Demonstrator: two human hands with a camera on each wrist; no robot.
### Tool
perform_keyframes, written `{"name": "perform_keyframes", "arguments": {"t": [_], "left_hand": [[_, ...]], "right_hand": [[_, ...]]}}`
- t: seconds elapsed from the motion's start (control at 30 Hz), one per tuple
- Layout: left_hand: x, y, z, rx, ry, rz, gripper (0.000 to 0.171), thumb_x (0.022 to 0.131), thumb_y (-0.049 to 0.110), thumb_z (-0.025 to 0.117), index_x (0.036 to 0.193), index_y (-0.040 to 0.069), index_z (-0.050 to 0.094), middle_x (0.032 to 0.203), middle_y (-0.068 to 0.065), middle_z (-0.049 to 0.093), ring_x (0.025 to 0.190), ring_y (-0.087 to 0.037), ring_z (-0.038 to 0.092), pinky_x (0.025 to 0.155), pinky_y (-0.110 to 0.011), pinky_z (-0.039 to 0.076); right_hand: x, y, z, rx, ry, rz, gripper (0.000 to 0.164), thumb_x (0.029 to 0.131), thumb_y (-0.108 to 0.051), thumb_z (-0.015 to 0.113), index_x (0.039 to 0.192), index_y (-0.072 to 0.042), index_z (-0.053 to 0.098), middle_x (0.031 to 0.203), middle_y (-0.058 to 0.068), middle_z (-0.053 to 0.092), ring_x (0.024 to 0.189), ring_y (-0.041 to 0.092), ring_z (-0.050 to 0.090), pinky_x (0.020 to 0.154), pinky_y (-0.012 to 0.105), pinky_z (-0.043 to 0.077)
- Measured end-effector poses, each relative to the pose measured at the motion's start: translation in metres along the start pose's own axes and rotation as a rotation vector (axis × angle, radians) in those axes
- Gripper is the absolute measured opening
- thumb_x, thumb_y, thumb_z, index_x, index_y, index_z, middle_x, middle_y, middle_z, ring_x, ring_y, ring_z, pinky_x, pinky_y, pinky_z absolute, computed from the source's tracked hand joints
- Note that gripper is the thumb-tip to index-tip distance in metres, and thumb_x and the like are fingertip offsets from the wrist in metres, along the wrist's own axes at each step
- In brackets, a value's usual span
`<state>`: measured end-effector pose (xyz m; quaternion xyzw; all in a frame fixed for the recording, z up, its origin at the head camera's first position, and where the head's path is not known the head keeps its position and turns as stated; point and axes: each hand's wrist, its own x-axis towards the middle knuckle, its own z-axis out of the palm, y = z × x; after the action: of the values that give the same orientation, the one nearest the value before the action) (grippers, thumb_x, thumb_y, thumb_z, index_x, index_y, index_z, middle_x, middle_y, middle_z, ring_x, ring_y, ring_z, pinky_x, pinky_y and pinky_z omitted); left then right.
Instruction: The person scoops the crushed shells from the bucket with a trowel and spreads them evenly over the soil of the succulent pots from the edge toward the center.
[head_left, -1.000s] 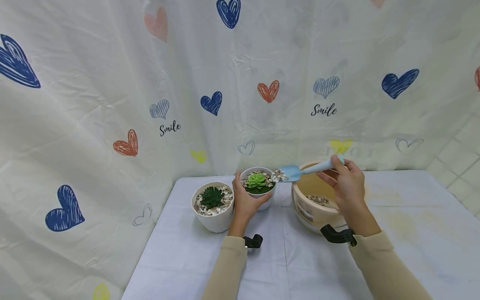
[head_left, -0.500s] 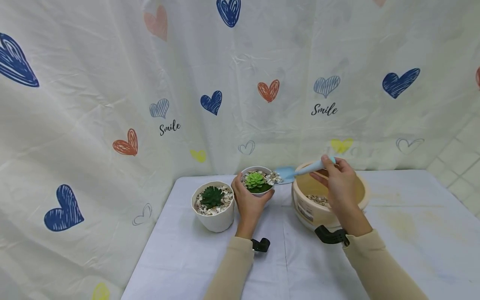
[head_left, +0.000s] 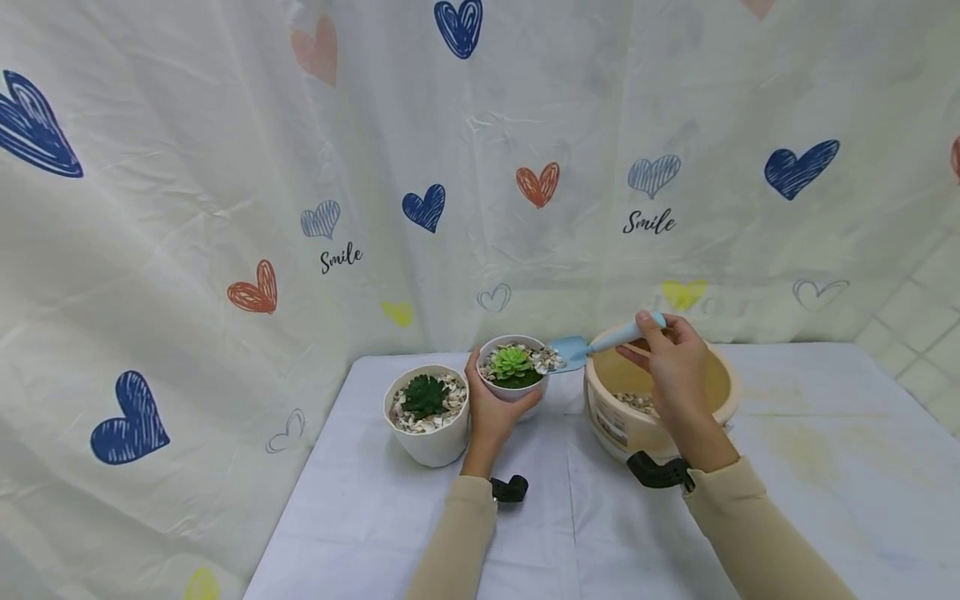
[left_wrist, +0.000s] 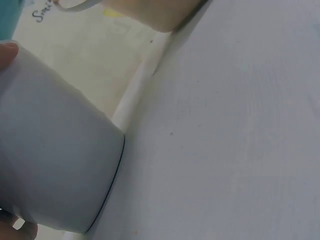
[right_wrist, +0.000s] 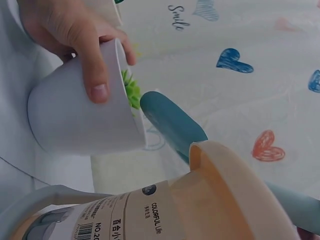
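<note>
My left hand [head_left: 491,417] grips a small white pot [right_wrist: 75,115] with thumb and fingers spread round its sides. A bright green succulent [head_left: 512,362] and pebbles fill this pot. Between the fingertips of my right hand [head_left: 678,371] is the handle of a light blue hand trowel [head_left: 572,352]. Its blade points left, with the tip at the pot's right rim and a heap of pebbles [head_left: 547,360] at that tip. In the right wrist view the blade's underside faces the camera. The left wrist view shows mostly the pot's wall [left_wrist: 55,140] and the tablecloth.
Below the trowel stands a large cream planter [head_left: 637,435] with pebbles [head_left: 636,402] at its bottom. Left of my left hand is a white pot [head_left: 429,448] with a dark green succulent [head_left: 424,395]. A heart-printed sheet [head_left: 480,167] hangs behind the white-covered table [head_left: 810,483].
My right hand has moved left, bringing the loaded trowel tip to the small pot's rim. My left hand shifted slightly right and then back, still gripping the pot.
</note>
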<state>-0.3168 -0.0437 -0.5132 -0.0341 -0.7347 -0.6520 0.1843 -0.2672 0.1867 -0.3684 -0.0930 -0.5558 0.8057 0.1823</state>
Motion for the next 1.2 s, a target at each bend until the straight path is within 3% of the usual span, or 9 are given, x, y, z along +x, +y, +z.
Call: {"name": "perform_keyframes", "arguments": {"t": [0.13, 0.47, 0.63, 0.83, 1.0, 1.2], "left_hand": [[0.001, 0.000, 0.000, -0.010, -0.002, 0.004, 0.125, 0.061, 0.034, 0.100, 0.158, 0.037, 0.021, 0.162, -0.005, 0.035, 0.148, -0.027, 0.037, 0.119, -0.053, 0.033], [-0.003, 0.004, 0.004, 0.037, 0.071, -0.031, 0.128, 0.059, 0.036, 0.101, 0.158, 0.036, 0.020, 0.160, -0.006, 0.037, 0.145, -0.028, 0.041, 0.117, -0.052, 0.037], [-0.005, 0.006, 0.006, 0.059, 0.085, -0.030, 0.130, 0.059, 0.036, 0.100, 0.159, 0.030, 0.018, 0.160, -0.009, 0.035, 0.146, -0.029, 0.039, 0.118, -0.053, 0.035], [-0.004, 0.002, 0.002, 0.043, 0.032, -0.027, 0.132, 0.060, 0.036, 0.100, 0.161, 0.030, 0.015, 0.163, -0.008, 0.031, 0.149, -0.027, 0.035, 0.120, -0.051, 0.032], [-0.002, -0.003, -0.004, -0.028, -0.032, -0.026, 0.130, 0.064, 0.034, 0.098, 0.161, 0.032, 0.013, 0.165, -0.005, 0.027, 0.151, -0.026, 0.032, 0.122, -0.051, 0.029], [0.001, -0.008, -0.008, -0.100, -0.073, 0.000, 0.125, 0.067, 0.024, 0.095, 0.162, 0.025, 0.014, 0.164, -0.008, 0.027, 0.149, -0.027, 0.033, 0.122, -0.051, 0.027]], "right_hand": [[0.000, -0.001, 0.003, -0.031, 0.004, -0.018, 0.032, 0.094, -0.032, 0.072, 0.112, -0.009, 0.060, 0.100, 0.001, 0.062, 0.086, 0.014, 0.071, 0.071, 0.029, 0.062], [0.003, 0.003, 0.008, -0.077, 0.007, -0.054, 0.025, 0.095, -0.029, 0.072, 0.109, -0.011, 0.062, 0.100, 0.003, 0.061, 0.086, 0.015, 0.070, 0.070, 0.028, 0.062], [0.005, 0.004, 0.008, -0.112, 0.005, -0.053, 0.025, 0.096, -0.030, 0.070, 0.110, -0.012, 0.061, 0.104, 0.003, 0.061, 0.091, 0.015, 0.069, 0.071, 0.028, 0.062], [0.006, 0.004, 0.008, -0.131, 0.002, -0.057, 0.026, 0.096, -0.032, 0.070, 0.110, -0.011, 0.061, 0.107, 0.001, 0.061, 0.094, 0.014, 0.068, 0.072, 0.028, 0.062], [0.007, 0.003, 0.009, -0.138, 0.006, -0.064, 0.026, 0.096, -0.032, 0.070, 0.110, -0.012, 0.061, 0.105, 0.000, 0.061, 0.093, 0.013, 0.067, 0.072, 0.028, 0.062], [0.009, 0.004, 0.010, -0.160, 0.007, -0.083, 0.022, 0.097, -0.029, 0.069, 0.109, -0.012, 0.061, 0.102, 0.000, 0.060, 0.092, 0.012, 0.066, 0.072, 0.027, 0.062]]}}
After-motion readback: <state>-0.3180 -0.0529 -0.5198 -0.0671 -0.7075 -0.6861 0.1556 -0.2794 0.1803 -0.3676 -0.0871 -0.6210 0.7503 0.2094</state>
